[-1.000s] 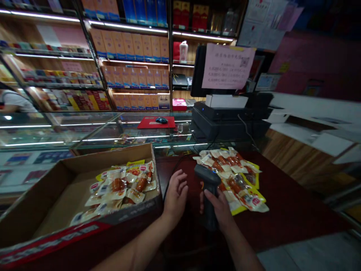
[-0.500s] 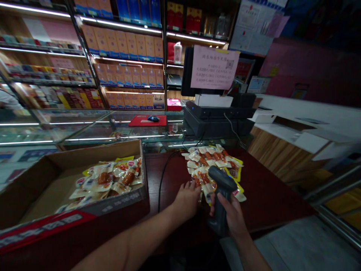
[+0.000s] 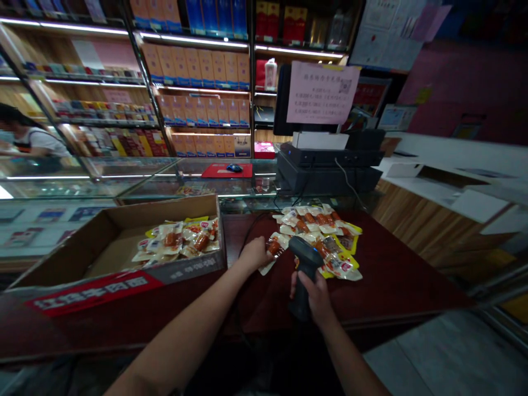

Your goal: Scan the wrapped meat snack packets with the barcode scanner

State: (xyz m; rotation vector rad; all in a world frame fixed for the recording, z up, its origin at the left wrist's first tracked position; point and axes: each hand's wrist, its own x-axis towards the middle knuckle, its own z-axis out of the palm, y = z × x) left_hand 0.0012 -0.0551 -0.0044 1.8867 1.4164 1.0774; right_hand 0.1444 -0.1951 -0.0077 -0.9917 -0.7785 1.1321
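Observation:
My right hand (image 3: 314, 294) is wrapped round the handle of a dark barcode scanner (image 3: 304, 258), its head above the dark red table. With my left hand (image 3: 254, 256) I grip the left side of a clear vacuum pack of brown sausage (image 3: 275, 248), which lies just left of the scanner head. Behind and right of the scanner, several similar packs (image 3: 317, 219) lie in a pile, some with yellow edges. The scanner hides part of that pile. A cardboard box (image 3: 124, 220) on the left holds several more packs (image 3: 177, 239).
A monitor (image 3: 282, 102) with a pink sign stands over a black cash drawer (image 3: 325, 179) behind the table (image 3: 404, 269). A mouse (image 3: 234, 168) rests on a red mat on the glass counter. A cable runs across the table. Another person (image 3: 39, 143) is at the far left.
My left hand has drawn a sausage pack leftward, apart from the pile. The scanner has shifted left in my right hand. The camera view has turned left, bringing the other person into sight.

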